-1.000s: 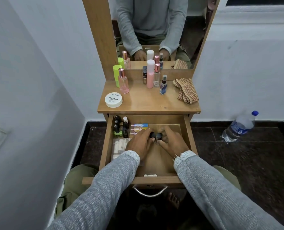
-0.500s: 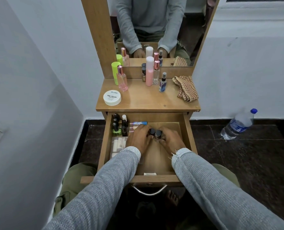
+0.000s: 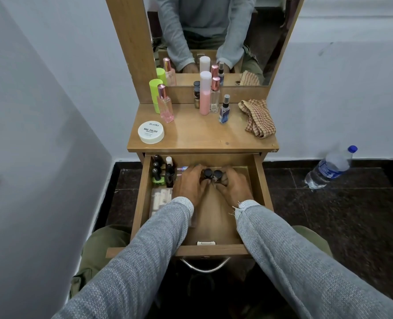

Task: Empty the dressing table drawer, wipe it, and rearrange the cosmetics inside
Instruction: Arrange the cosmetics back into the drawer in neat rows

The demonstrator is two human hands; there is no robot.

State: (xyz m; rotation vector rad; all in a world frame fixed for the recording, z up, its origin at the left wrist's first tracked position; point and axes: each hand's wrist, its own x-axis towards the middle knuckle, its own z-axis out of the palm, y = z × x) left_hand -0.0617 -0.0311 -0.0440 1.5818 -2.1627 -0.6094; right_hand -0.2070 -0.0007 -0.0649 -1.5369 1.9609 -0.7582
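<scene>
Two dark-capped bottles point(image 3: 212, 175) are pinched upright, one by the left hand point(image 3: 190, 187), one by the right hand point(image 3: 233, 188), and set side by side at the drawer point(image 3: 263, 180) back, apparently for a tidy row.

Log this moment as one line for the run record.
phase: rearranging | left hand: holds dark-capped bottle | right hand: holds second bottle | place: open drawer | checked cloth: on tabletop

Left hand point(image 3: 190, 185), right hand point(image 3: 233, 186) slid two dark-capped bottles point(image 3: 212, 175) slightly rearward in drawer point(image 3: 261, 180), apparently.

bottles point(image 3: 210, 175) in drawer point(image 3: 258, 180), cloth point(image 3: 257, 117) on tabletop point(image 3: 197, 134)
</scene>
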